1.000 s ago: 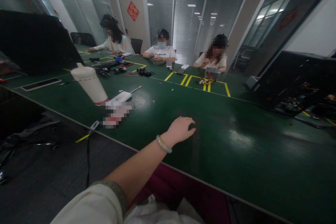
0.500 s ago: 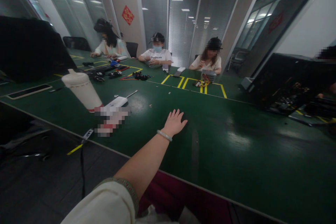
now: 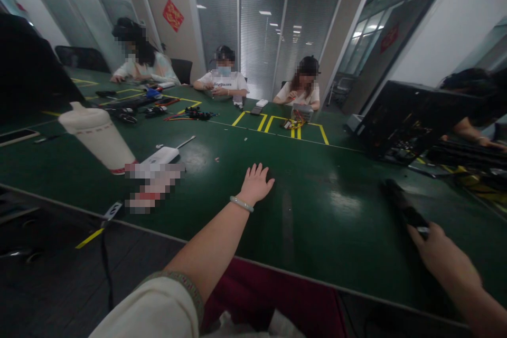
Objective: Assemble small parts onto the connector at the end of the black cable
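Observation:
My left hand (image 3: 256, 184) lies palm down on the green tabletop (image 3: 325, 243), fingers spread, with a pale bangle (image 3: 241, 204) on the wrist. Nothing is under or in it that I can see. At the right, my right hand (image 3: 447, 253) grips the near end of a long black object (image 3: 402, 203). This object slants away over the table, blurred and dark, and its exact kind is unclear. Whether it touches the tabletop I cannot tell.
On the left stand a white lidded cup (image 3: 97, 134), a white device (image 3: 160, 161) and a phone (image 3: 18, 137). Black cables and parts (image 3: 194, 112) lie farther back. A large black case (image 3: 412, 121) stands at the right. Several people sit around the table.
My right hand has come into view from the right, holding the long black object. The view has turned slightly right. My left hand stays flat on the table.

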Demonstrator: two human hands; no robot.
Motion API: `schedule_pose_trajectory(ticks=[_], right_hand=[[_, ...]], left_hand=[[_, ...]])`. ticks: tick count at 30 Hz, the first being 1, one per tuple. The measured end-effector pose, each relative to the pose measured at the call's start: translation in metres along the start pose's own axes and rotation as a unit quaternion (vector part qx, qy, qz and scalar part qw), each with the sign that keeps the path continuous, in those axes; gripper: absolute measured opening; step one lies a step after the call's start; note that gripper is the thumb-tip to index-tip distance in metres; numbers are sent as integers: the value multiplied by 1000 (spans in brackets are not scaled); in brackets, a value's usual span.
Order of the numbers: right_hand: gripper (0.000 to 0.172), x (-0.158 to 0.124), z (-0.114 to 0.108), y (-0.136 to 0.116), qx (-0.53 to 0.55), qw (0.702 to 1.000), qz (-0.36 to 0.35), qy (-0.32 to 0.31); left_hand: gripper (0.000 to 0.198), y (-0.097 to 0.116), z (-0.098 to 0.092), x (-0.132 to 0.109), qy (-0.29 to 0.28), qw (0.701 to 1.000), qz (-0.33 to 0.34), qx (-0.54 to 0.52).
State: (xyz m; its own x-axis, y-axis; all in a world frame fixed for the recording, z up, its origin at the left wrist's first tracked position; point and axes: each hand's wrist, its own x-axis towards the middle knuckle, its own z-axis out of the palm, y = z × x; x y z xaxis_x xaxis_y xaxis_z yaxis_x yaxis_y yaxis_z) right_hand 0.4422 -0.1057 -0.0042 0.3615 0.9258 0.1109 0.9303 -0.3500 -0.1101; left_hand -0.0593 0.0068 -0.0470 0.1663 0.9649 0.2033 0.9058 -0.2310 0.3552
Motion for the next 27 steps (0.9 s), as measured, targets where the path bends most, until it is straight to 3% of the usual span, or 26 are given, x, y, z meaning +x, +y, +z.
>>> schedule_pose_trajectory(ticks=[4,8,11,13,16,19,22,24,27], right_hand=[[56,8,16,-96,31,989,-137,-48],[52,5,17,-201,51,944,-316,-74],[51,-1,21,-255,47,914,-397,-63],[53,-4,26,-278,58,895,-439,-55],[55,-5,31,-292,80,862,-496,-67],[57,-3,27,-291,87,851,-512,-76],[62,-2,13,-277,114,877,-465,-40],[52,-3,-1,-261,130,908,-399,-9],[35,-13,-19,-231,98,927,-360,-49]], left_hand=[[69,2,-2,-1,15,1000,-16,-8],[69,9,-15,-5,53,998,-41,-14],[62,18,-30,-10,135,990,-42,-3],[52,25,-38,-12,180,984,17,7],[43,36,-43,-15,132,982,133,4],[41,41,-40,-16,76,979,188,-4],[48,42,-38,-16,65,979,194,-9],[54,40,-39,-15,57,978,201,-15],[55,39,-40,-14,49,976,210,-24]])
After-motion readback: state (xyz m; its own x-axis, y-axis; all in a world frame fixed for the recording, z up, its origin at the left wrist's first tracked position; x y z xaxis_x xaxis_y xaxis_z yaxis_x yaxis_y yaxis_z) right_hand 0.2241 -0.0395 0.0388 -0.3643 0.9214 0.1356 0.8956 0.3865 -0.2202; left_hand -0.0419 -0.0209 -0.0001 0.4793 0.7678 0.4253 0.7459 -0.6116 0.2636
